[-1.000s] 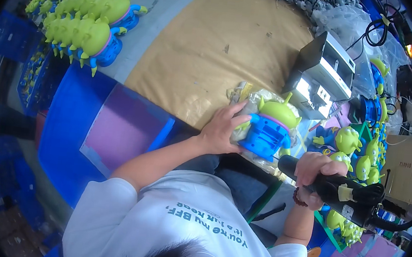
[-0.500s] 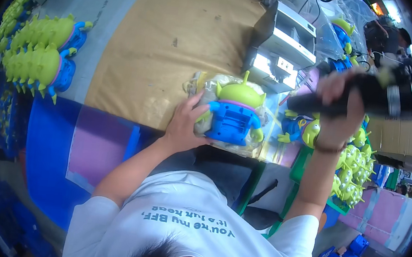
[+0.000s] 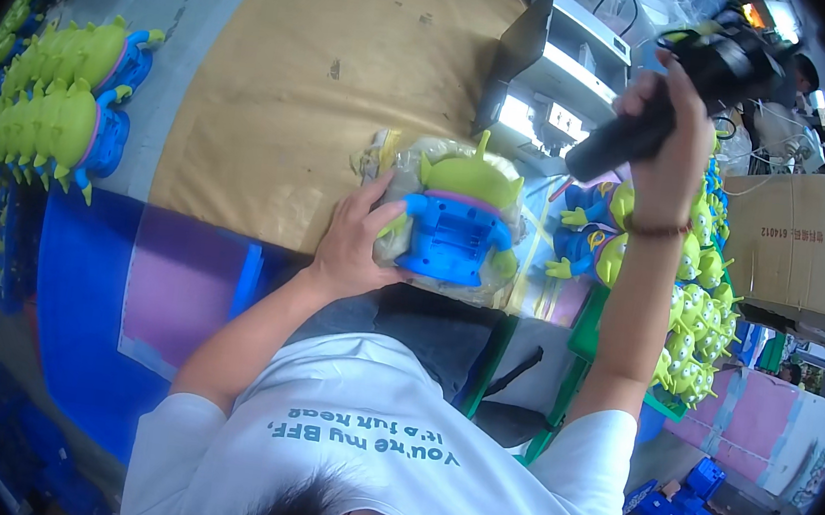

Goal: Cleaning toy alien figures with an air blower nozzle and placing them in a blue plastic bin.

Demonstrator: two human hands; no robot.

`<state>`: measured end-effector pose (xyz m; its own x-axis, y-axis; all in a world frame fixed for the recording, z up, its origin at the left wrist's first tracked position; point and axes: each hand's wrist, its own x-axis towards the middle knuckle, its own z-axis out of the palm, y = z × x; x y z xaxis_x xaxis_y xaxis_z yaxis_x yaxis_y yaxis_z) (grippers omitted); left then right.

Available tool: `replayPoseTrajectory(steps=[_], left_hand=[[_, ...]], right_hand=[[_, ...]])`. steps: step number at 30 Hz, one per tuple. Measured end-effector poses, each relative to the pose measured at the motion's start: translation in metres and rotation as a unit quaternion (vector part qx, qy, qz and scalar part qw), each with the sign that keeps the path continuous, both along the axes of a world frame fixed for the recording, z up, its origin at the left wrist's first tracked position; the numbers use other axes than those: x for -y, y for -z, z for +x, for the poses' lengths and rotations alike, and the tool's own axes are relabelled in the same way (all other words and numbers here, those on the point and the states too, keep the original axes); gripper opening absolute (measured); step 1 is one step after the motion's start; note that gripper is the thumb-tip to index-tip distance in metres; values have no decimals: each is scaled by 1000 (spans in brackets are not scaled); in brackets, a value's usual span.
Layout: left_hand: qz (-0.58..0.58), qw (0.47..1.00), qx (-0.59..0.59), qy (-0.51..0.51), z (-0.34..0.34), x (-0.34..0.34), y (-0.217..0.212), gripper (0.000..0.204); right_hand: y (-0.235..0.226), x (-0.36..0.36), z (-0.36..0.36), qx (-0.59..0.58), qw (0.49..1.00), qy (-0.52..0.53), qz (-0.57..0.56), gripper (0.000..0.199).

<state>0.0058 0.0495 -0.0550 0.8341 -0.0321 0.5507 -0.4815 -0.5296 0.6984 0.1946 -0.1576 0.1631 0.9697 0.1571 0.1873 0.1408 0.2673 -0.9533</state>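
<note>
A green toy alien figure (image 3: 456, 224) with a blue body lies back-up on a plastic-wrapped pad (image 3: 389, 245) at the bench's front edge. Slots and small holes mark its back. My left hand (image 3: 352, 236) grips its left side, thumb below and fingers by the arm. My right hand (image 3: 670, 124) is raised to the right of the figure, wrapped around the handle of a black hand-held power tool (image 3: 637, 130). The tool's upper end is smeared by motion, so its exact kind is unclear. It is apart from the figure.
Rows of alien figures (image 3: 49, 124) stand at the left. More figures (image 3: 590, 241) and several alien heads (image 3: 702, 323) are on the right, near a green crate (image 3: 586, 326). A white-grey box-shaped device (image 3: 564, 62) stands behind the pad. A cardboard box (image 3: 785, 251) is far right.
My right hand has lifted the black tool up and away from the bench, tilting it. My left hand stays on the figure, while the whole view has shifted slightly.
</note>
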Motion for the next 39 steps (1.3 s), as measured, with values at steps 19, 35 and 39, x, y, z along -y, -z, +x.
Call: replayPoseTrajectory(steps=[19,35,39], left_hand=[[25,999,24,-21,-2,-5,-5,95],[-7,998,-63,-8,-17,-14,-29,57],[-68,982,-176,-12,-13,-18,-53,39]], right_hand=[[39,-48,-127,171,944,-283,23,37],[51,-58,-141,213,933,-282,67,48],[52,-53,-143,209,946,-244,50,42]])
